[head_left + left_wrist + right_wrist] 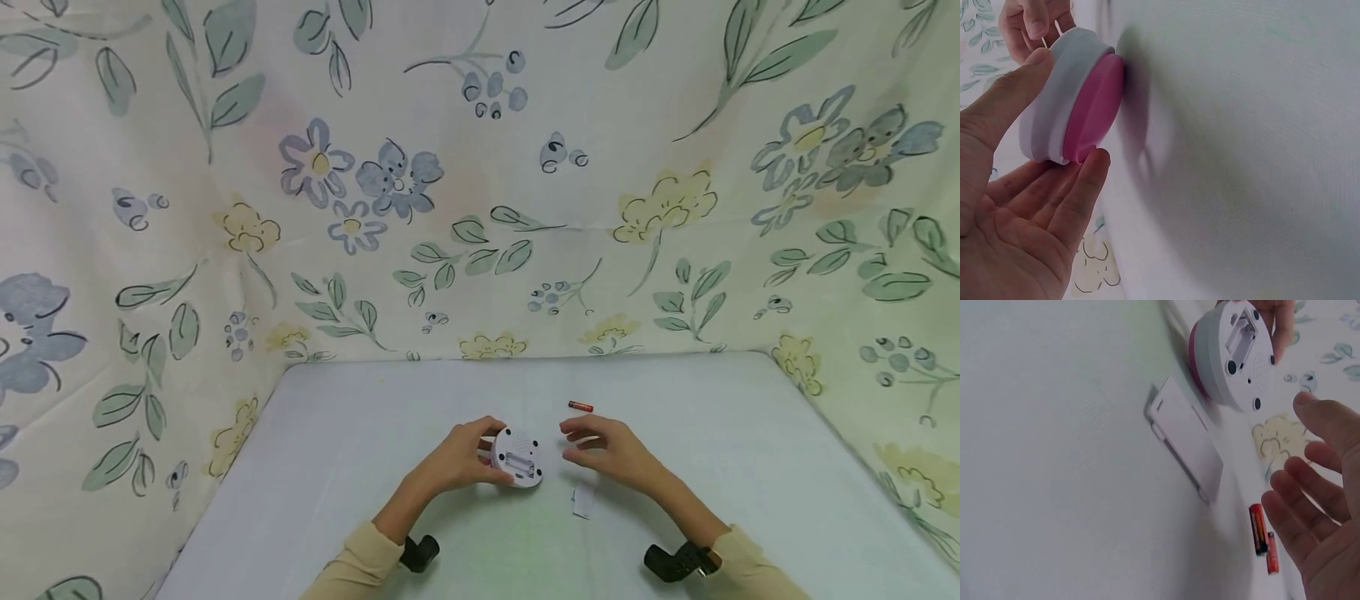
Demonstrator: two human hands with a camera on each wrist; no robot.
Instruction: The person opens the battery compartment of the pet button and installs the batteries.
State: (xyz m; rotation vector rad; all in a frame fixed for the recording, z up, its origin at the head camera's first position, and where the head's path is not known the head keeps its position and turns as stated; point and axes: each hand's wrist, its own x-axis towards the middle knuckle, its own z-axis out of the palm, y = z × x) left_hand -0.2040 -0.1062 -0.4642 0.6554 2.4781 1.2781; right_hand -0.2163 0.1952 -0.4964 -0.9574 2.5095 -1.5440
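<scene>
My left hand point(455, 457) grips a round white device point(528, 446) by its edge, thumb on one side and fingers on the other. Its underside, turned up toward me, has small dark feet, a patch of tiny holes and an uncovered battery compartment point(1240, 339). A pink domed side point(1094, 109) faces the tabletop in the left wrist view. To the right of the device, my right hand point(611, 450) hovers with fingers loosely bent and holds nothing. Beyond it lie two red batteries point(1258, 528). A white battery cover point(1186, 437) rests on the table.
The white table point(375, 400) ends at a floral cloth point(480, 208) that hangs behind it and at both sides. Black wrist cameras point(678, 562) sit on both forearms.
</scene>
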